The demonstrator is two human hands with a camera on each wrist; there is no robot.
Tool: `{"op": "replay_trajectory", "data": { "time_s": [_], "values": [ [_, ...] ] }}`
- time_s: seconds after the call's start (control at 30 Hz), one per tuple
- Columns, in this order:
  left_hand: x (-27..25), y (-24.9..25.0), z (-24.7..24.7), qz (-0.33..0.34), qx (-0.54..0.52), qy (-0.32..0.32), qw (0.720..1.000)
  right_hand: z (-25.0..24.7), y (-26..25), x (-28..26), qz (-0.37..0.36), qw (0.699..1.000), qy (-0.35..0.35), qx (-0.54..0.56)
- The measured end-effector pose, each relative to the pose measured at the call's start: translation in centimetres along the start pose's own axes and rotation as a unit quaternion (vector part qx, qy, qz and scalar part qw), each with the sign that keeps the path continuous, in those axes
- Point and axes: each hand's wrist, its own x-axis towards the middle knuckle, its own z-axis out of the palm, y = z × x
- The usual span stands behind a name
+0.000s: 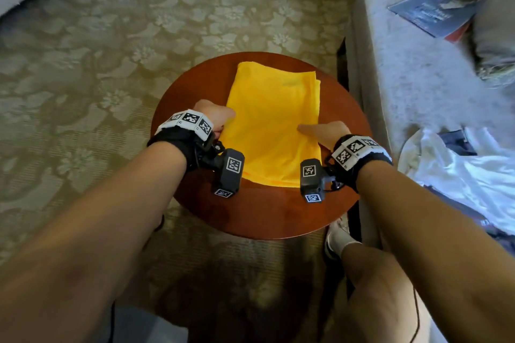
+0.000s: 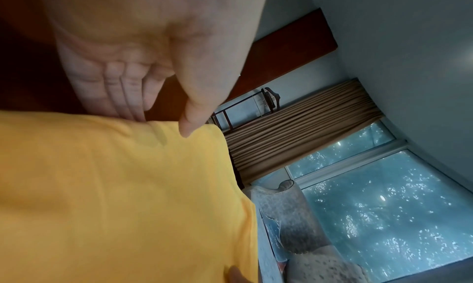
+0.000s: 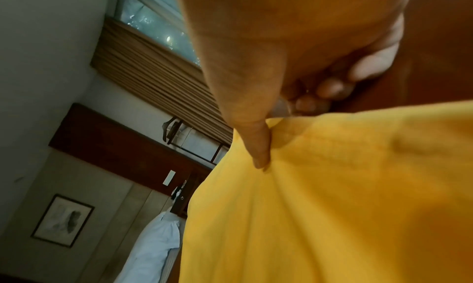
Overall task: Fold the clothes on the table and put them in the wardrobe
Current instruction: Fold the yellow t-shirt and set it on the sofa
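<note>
Covering round table (image 1: 192, 97) (patterned carpet (image 1: 106, 44) below)

Between your two grips the folded garment (image 1: 274, 122) lies on the table (image 1: 262, 214); your left hand (image 1: 213, 117) pinches one side, right hand (image 1: 327, 131) the other.

1. A bedroom, likely a hotel room: patterned carpet (image 1: 117, 44) covers the floor.
2. A bed (image 3: 156, 245) with white bedding stands under a framed picture (image 3: 62, 220).
3. Pleated curtains (image 2: 302, 129) hang at a large window (image 2: 379, 206).
4. An upholstered sofa (image 1: 412, 69) sits beside a round wooden table (image 1: 267, 214).
</note>
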Motion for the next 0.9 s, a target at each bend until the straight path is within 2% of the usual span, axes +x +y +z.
{"op": "replay_trajectory", "data": {
  "time_s": [0.13,0.27,0.37,0.43,0.57,0.67,0.9],
  "values": [
    [-0.9,1.8,0.3,0.014,0.080,0.009,0.997,-0.1,0.5,0.5,-0.049,0.998,0.018,0.037],
    [0.2,2.3,0.8,0.035,0.070,0.001,0.997,0.6,0.5,1.5,-0.085,0.987,0.055,0.121],
    [1.8,2.1,1.2,0.094,0.072,0.033,0.992,0.8,1.3,2.0,-0.162,0.976,0.071,0.126],
    [2.6,1.9,1.4,0.116,0.052,0.026,0.992,0.9,1.7,2.4,-0.202,0.969,0.059,0.127],
    [2.4,1.0,1.0,0.178,0.018,0.027,0.984,0.7,1.5,2.3,-0.198,0.957,0.023,0.209],
    [1.5,1.0,0.6,0.249,0.052,0.016,0.967,0.2,1.3,1.6,-0.193,0.953,-0.001,0.233],
    [-1.3,1.5,-1.3,0.255,0.117,-0.003,0.960,-1.4,0.4,-1.9,-0.222,0.961,-0.026,0.164]
  ]
}}
